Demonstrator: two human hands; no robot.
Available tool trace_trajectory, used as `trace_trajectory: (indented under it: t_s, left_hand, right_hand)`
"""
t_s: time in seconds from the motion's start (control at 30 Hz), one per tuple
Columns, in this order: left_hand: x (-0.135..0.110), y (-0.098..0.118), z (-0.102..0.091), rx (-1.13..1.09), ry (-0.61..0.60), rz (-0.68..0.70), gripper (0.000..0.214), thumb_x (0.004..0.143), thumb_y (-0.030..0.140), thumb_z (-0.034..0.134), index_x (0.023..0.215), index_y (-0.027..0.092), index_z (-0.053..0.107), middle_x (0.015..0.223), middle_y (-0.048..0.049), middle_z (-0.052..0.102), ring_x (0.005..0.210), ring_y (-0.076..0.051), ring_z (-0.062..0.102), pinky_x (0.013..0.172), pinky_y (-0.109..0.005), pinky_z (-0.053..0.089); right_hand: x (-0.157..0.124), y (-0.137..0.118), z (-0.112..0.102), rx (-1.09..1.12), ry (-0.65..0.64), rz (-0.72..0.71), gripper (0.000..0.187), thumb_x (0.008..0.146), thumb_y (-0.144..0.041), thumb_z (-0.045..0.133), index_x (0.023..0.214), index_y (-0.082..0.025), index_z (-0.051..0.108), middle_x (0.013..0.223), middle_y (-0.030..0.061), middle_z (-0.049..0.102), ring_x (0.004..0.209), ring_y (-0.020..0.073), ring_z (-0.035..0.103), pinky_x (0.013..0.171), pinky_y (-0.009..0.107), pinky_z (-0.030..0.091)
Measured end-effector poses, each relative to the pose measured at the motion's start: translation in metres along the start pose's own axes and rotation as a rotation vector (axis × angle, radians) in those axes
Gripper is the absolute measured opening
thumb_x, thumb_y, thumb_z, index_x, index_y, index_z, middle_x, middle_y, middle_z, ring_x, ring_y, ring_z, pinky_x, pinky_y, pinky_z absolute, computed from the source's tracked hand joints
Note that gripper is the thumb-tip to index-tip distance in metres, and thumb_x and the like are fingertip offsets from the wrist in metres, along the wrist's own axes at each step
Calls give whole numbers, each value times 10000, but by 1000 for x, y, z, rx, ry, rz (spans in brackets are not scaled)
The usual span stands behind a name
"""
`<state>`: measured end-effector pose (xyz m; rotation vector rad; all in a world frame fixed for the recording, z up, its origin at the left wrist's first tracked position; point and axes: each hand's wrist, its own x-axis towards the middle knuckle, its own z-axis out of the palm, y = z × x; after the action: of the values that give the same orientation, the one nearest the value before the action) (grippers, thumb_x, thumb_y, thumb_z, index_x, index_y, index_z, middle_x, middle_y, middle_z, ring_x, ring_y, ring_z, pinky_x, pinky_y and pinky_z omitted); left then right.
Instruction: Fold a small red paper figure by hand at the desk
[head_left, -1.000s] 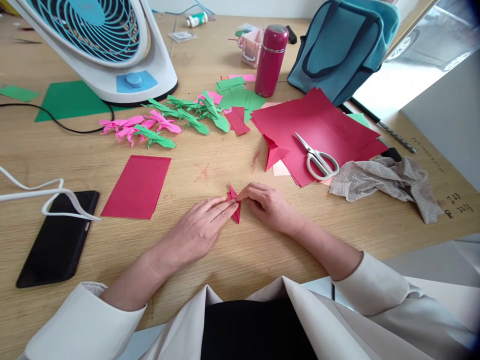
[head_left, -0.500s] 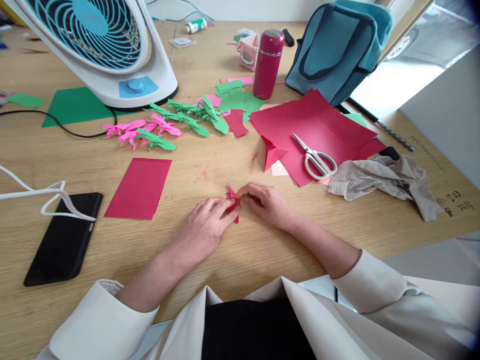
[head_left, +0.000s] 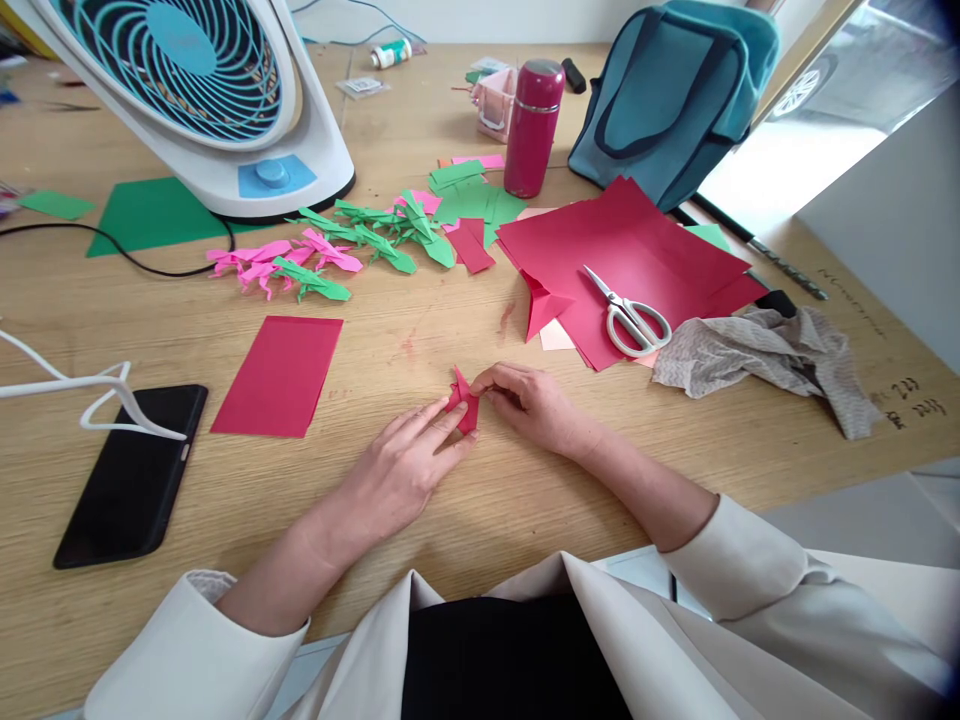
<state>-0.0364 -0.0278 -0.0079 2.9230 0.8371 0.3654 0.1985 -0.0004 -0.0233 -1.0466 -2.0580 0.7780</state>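
A small folded piece of red paper with a pointed upper tip lies on the wooden table in front of me. My left hand holds it from the left, with the fingertips on its face and the thumb at its lower end. On its right edge, my right hand pinches the paper between thumb and curled index finger. Part of the paper is covered by the fingers. Several finished pink folded paper figures and green folded paper figures lie farther back.
Red sheets with white-handled scissors lie at the right, beside a crumpled cloth. Red rectangles and a phone are at left. A fan, red flask and blue bag stand behind.
My left fingers have shifted slightly left and down on the red paper, leaving more of its face showing. The right hand stays pinched at its edge.
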Motion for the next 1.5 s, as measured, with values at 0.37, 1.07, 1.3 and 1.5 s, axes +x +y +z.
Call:
trace_trajectory:
  t_s: [0.37,1.07,1.3,1.5]
  left_hand:
    - [2,-4,-5,-211,62,-118,490,874,-7,391,1296,190,544,1407,-105,561,1328,-224,514,1098,-450,465]
    - [37,-23,4,-515,206,-523,96,872,177,615,960,209,638,836,13,717,752,-143,670,702,-262,489]
    - [39,-24,6,-538,265,-583,175,822,174,666,919,209,525,801,29,662,724,-134,663,668,-246,512]
    - [33,-21,10,-302,296,-359,120,939,150,527,858,189,606,891,-22,618,855,-148,619,783,-283,498]
  right_hand:
    - [-1,0,0,-25,-5,-30,270,881,-17,446,995,-178,630,948,48,669,902,165,631,822,283,488]
    - [0,-5,-2,-76,-52,-24,271,891,-20,446,1017,-172,631,975,71,652,925,186,626,837,304,490]
    - [1,-6,-2,-73,-46,-41,278,880,-7,450,1009,-179,627,956,62,644,908,181,623,821,298,493]
    - [1,-6,-2,-67,-42,-44,278,893,-13,449,1019,-184,628,973,61,648,920,180,625,838,301,491]
